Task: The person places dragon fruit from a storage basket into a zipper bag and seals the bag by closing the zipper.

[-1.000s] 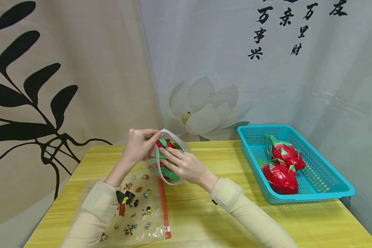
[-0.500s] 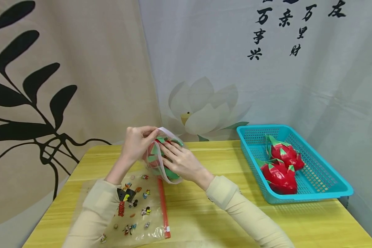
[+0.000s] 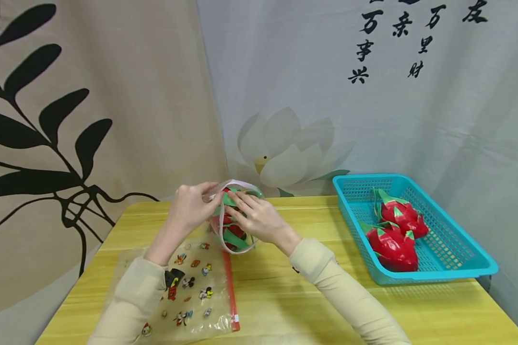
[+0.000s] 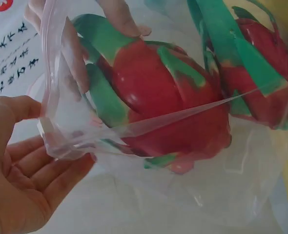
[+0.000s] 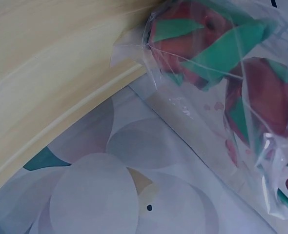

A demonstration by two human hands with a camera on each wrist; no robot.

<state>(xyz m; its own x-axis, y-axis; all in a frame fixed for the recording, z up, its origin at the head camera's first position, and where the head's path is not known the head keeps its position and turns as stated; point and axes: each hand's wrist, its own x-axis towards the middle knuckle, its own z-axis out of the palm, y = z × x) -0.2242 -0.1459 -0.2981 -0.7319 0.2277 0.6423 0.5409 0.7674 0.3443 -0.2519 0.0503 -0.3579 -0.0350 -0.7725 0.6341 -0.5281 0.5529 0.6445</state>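
My left hand [image 3: 191,207] pinches the rim of a clear zip bag [image 4: 232,170] between thumb and fingers; its white slider shows at the fingers in the left wrist view. Inside are two red dragon fruits with green scales, a nearer one [image 4: 168,97] and another dragon fruit [image 4: 256,53] beside it. My right hand [image 3: 261,219] reaches into the bag's mouth, fingers nearly straight and laid against the nearer fruit's leafy end. Through the film, the right hand's fingers [image 4: 75,63] show beside its leaves. The right wrist view shows the bagged fruits, with most of that hand outside the frame.
A blue basket [image 3: 453,239] at the right holds two more dragon fruits [image 3: 393,249]. A flat clear bag [image 3: 216,316] with cartoon prints and a red zip strip lies under my left forearm. Behind the yellow wooden table [image 3: 293,287] hangs a printed curtain [image 3: 285,72].
The bag's mouth has tilted, and more red fruit shows inside it. My left hand has dipped slightly with the rim, while my right fingers stay at the fruit. The basket is unchanged.
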